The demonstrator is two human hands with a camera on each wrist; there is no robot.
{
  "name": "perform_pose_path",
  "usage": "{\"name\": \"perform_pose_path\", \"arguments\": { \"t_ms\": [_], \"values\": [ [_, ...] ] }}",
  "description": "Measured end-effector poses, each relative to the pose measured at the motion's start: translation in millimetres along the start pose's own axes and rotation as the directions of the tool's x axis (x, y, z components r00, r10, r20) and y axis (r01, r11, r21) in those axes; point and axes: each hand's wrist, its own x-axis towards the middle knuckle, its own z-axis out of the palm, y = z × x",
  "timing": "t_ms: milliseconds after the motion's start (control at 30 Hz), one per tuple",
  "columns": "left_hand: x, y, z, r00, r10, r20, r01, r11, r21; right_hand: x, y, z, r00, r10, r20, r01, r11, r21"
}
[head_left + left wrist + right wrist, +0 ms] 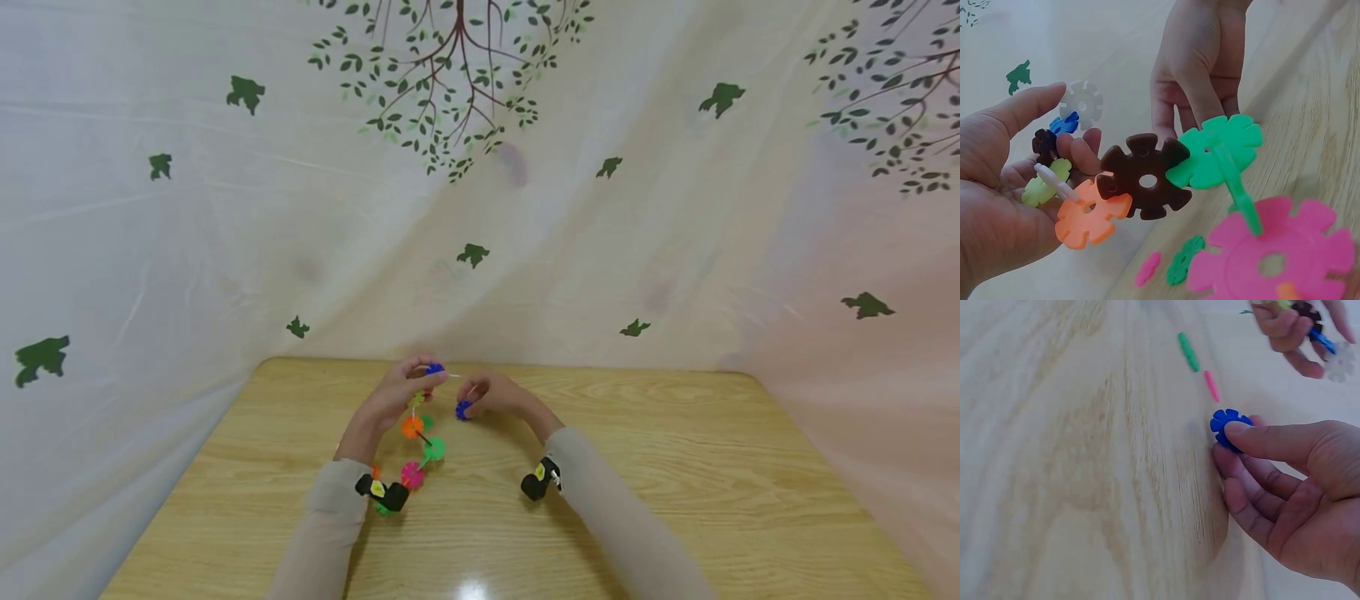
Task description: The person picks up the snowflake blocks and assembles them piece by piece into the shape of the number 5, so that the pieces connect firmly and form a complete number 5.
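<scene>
My left hand (392,393) grips the upper end of a chain of slotted, flower-shaped plastic discs. Near its fingers sit a dark brown disc (1045,145), a blue disc (1064,123) and, outermost, a clear white disc (1082,104). Further along, the chain runs through yellow-green (1046,182), orange (1092,214), brown (1145,177), green (1219,152) and pink (1272,253) discs, curving down beside the left forearm. Between thumb and fingers, my right hand (495,393) pinches a separate blue disc (1229,430), apart from the white one and low over the table.
On the wooden table (675,467), a loose green disc (1188,352) and a loose pink disc (1212,385) lie beyond the right hand's blue disc. A pale curtain (555,292) with leaf and bird prints hangs behind the table's far edge. Each wrist wears a black camera.
</scene>
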Motion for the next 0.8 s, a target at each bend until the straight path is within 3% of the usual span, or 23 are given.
{"name": "perform_pose_path", "arguments": {
  "t_ms": [167,367,633,800],
  "values": [
    [1.1,-1.0,2.7,1.000,0.025,0.015,-0.025,1.000,-0.006,-13.3,3.3,-3.6,0.998,-0.017,-0.054,0.023,0.994,0.103],
    [3.0,0.0,8.6,0.999,0.044,-0.011,-0.044,0.998,-0.044,-29.4,-10.8,-10.2,0.989,-0.022,-0.149,0.054,0.975,0.215],
    [7.6,-3.9,12.2,0.997,0.067,-0.030,-0.069,0.996,-0.064,-36.1,-21.3,-14.7,0.945,-0.035,-0.324,0.152,0.927,0.342],
    [9.3,-6.1,13.6,0.997,0.072,-0.029,-0.074,0.996,-0.057,-36.8,-24.3,-14.3,0.924,-0.032,-0.381,0.192,0.900,0.391]
  ]
}}
